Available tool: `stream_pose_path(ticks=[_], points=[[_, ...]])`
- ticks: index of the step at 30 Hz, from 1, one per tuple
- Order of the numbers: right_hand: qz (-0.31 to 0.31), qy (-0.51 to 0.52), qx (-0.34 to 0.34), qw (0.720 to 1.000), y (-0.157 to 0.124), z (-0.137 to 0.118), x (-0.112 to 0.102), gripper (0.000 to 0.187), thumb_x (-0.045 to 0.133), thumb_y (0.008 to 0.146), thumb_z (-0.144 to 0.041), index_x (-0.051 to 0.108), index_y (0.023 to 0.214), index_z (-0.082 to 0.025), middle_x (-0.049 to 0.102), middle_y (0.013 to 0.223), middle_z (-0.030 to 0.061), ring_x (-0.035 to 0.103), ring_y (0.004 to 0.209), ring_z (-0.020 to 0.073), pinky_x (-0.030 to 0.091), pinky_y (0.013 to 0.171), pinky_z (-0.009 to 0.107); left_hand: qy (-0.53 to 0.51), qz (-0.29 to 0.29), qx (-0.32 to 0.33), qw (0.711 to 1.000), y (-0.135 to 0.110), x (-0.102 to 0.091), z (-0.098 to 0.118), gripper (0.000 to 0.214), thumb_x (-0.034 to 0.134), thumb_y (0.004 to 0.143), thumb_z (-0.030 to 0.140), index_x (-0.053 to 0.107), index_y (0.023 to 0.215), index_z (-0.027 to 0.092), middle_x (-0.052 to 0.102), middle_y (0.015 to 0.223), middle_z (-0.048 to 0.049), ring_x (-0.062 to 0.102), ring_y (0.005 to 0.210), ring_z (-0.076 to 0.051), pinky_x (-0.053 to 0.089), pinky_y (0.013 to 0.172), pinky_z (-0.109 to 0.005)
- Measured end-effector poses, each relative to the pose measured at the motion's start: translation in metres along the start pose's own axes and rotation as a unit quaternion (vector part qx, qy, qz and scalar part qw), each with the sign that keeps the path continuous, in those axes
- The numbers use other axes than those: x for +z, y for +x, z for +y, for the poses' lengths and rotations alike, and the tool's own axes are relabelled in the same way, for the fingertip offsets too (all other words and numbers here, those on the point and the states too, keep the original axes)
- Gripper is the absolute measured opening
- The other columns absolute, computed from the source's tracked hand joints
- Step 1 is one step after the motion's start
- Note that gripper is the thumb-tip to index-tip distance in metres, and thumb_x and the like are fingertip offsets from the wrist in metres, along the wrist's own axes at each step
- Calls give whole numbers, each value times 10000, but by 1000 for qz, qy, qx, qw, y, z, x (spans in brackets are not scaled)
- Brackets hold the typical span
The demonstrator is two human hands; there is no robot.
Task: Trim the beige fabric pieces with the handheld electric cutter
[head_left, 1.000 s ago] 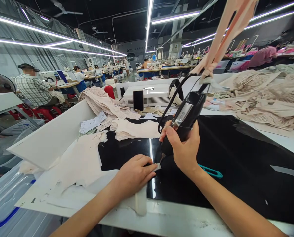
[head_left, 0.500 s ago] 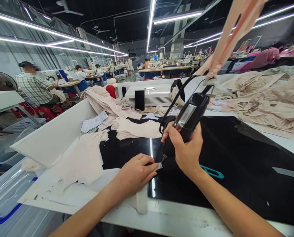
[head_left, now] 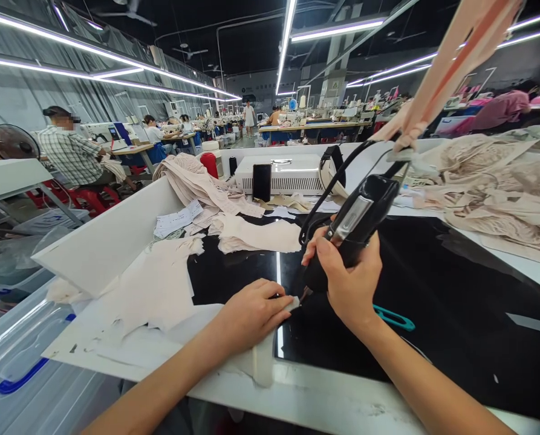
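Observation:
My right hand (head_left: 355,278) is wrapped around a black corded hand tool (head_left: 364,208) with a silver lever along its side. The tool slants down and left, and its narrow metal tip sits at the end of a pale fabric strip (head_left: 261,359). My left hand (head_left: 256,314) presses on that strip with its fingers together, the strip's end poking out beyond the fingertips. Most of the strip is hidden beneath the palm. Twisted peach fabric (head_left: 442,90) is tied to the tool's top. Near my right wrist lies a teal looped item (head_left: 394,318), partly covered.
A glossy black sheet (head_left: 446,290) covers much of the white worktop. Cut beige fabric pieces (head_left: 156,284) lie at left, with more heaped at right (head_left: 500,181). Behind stand a white vented box (head_left: 292,175), a phone (head_left: 261,182) and a red thread cone (head_left: 209,165). People sew beyond.
The view has shifted slightly, so everything appears a little farther right. Both hands keep their hold, and the tool's tip stays at the strip's end.

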State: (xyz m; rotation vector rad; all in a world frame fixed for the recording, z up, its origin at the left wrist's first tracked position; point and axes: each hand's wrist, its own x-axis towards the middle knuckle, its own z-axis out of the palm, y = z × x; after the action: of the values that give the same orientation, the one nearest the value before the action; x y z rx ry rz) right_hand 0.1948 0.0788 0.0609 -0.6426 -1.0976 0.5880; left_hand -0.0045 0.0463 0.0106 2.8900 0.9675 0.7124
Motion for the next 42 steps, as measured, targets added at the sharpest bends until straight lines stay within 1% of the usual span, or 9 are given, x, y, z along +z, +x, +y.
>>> stream_pose_path(ticks=[4, 8, 11, 15, 20, 26, 32, 36, 42], points=[[-9, 2, -7, 1000, 1, 0, -1, 335, 931, 891, -308, 622, 1018, -297, 748, 816, -82, 682, 566, 144, 638, 523, 305, 1, 13, 6, 1000, -5, -9, 3, 288, 553, 1240, 280, 786, 1373, 176, 793, 1239, -108, 756, 1085, -219, 667, 992, -370], [-16, 2, -4, 1000, 1, -1, -3, 359, 949, 899, -354, 617, 1020, -290, 752, 818, -73, 683, 574, 146, 632, 529, 305, 23, 13, 16, 1000, -13, -15, 6, 230, 586, 1222, 242, 810, 1240, 194, 791, 1142, -80, 753, 1026, -204, 660, 1034, -387], [-13, -3, -2, 1000, 1, -2, -5, 396, 964, 910, -424, 613, 1028, -280, 752, 826, -69, 690, 578, 139, 631, 552, 300, 22, 12, 7, 1000, -19, -14, 6, 232, 583, 1223, 239, 808, 1194, 191, 793, 1116, -74, 759, 1020, -201, 655, 1070, -397], [-13, 0, -5, 1000, 1, -4, -8, 449, 989, 899, -490, 622, 1047, -279, 752, 827, -74, 691, 576, 138, 630, 551, 294, -4, 28, -9, 1000, -24, -8, 6, 270, 540, 1237, 233, 801, 1227, 163, 804, 1167, -84, 763, 1051, -209, 654, 1081, -398], [-13, -1, 1, 1000, 4, -5, -13, 464, 1005, 887, -475, 664, 1138, -284, 749, 824, -83, 692, 590, 143, 634, 562, 297, -21, 37, -36, 998, -23, 1, 10, 265, 564, 1226, 233, 818, 1189, 165, 801, 1191, -87, 757, 1062, -221, 662, 979, -351], [15, 32, 13, 999, 11, -8, 0, 466, 1015, 833, -452, 643, 1062, -289, 729, 798, -82, 662, 578, 145, 630, 520, 285, -39, 56, -39, 997, -23, 5, 12, 261, 579, 1218, 229, 827, 1212, 149, 800, 1206, -98, 755, 1079, -227, 658, 970, -344], [4, 49, 33, 998, 8, -9, 17, 519, 1020, 799, -483, 645, 1095, -280, 734, 783, -78, 671, 564, 146, 629, 502, 280, -34, 60, -42, 997, -21, 10, 13, 248, 606, 1210, 248, 835, 1191, 155, 797, 1204, -94, 761, 1077, -228, 645, 1014, -343], [3, 46, 37, 998, 3, -6, 20, 525, 1015, 792, -469, 635, 1099, -275, 741, 789, -85, 672, 557, 137, 629, 501, 271, -33, 59, -44, 997, -20, 13, 13, 222, 631, 1198, 236, 837, 1192, 154, 801, 1204, -95, 766, 1079, -225, 637, 1031, -335], [2, 23, 38, 999, 4, -7, 18, 456, 964, 824, -419, 625, 1095, -278, 738, 788, -89, 671, 561, 140, 627, 511, 284, -35, 57, -52, 996, -20, 13, 14, 231, 616, 1204, 236, 837, 1181, 174, 806, 1213, -90, 769, 1096, -222, 638, 1034, -336]])
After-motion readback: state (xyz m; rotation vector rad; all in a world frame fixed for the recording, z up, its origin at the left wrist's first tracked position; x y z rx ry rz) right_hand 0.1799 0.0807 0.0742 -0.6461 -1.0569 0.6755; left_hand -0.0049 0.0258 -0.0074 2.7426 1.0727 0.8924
